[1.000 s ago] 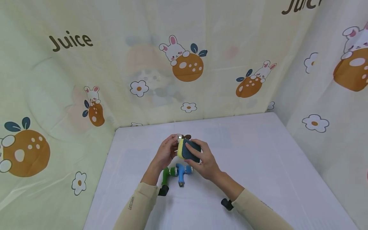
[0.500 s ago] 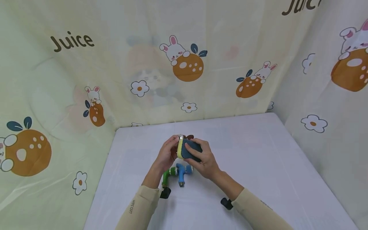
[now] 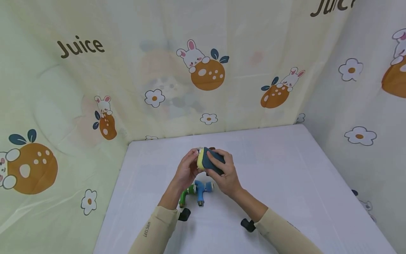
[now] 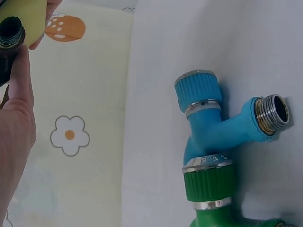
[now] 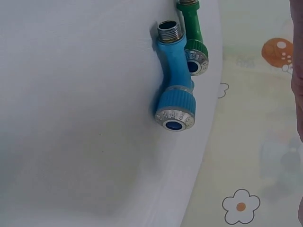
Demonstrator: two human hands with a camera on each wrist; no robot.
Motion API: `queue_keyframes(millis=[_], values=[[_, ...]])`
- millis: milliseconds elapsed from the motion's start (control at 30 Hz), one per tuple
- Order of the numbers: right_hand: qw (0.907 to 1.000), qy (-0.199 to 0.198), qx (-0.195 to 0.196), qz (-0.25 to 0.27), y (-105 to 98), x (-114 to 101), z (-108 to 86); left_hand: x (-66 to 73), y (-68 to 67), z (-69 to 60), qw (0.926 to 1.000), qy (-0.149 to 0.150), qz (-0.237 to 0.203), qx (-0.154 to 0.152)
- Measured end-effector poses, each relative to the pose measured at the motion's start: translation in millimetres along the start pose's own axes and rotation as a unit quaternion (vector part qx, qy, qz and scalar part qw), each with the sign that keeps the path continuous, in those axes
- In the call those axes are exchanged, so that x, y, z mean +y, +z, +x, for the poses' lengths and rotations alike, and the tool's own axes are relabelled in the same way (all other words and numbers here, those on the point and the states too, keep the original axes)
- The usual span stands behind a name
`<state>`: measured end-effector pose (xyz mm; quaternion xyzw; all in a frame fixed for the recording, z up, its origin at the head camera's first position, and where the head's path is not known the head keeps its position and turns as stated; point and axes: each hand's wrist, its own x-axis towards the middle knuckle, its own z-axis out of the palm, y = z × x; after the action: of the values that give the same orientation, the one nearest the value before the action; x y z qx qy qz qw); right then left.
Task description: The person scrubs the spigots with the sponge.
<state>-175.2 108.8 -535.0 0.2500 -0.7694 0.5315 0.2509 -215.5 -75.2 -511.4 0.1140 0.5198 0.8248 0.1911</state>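
Observation:
My right hand (image 3: 226,173) grips a sponge (image 3: 214,163), yellow with a dark blue-green scouring face. The sponge lies against a dark brown tap-like fitting (image 4: 9,40), held by my left hand (image 3: 186,167). In the left wrist view the fitting's threaded open end shows beside the left fingers. From the head, the sponge and fingers hide most of it; a bit of shiny metal and a brown part peek out. Below the hands, a blue tap-like fitting (image 3: 202,190) with a ribbed collar and threaded metal end lies on the table, touching a similar green fitting (image 3: 189,191).
The white table (image 3: 285,183) meets a printed curtain (image 3: 247,98) at its back and sides. Black wrist cameras show below the left wrist (image 3: 184,214) and the right wrist (image 3: 248,225).
The sponge has shifted slightly up and right along the dark fitting, covering more of its shiny metal end. My left hand has moved slightly right. The blue and green fittings have stayed put.

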Motion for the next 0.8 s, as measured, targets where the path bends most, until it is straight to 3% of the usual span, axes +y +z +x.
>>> queue_keyframes(millis=[467,800], values=[[0.9947,0.094,0.030,0.026,-6,-7,9.7,-2.3,5.2,-0.6,1.0000,0.008,0.002,0.000],[0.9930,0.096,0.043,0.054,-1,-11,8.7,-4.3,8.4,0.7,0.9991,0.031,-0.025,0.014]])
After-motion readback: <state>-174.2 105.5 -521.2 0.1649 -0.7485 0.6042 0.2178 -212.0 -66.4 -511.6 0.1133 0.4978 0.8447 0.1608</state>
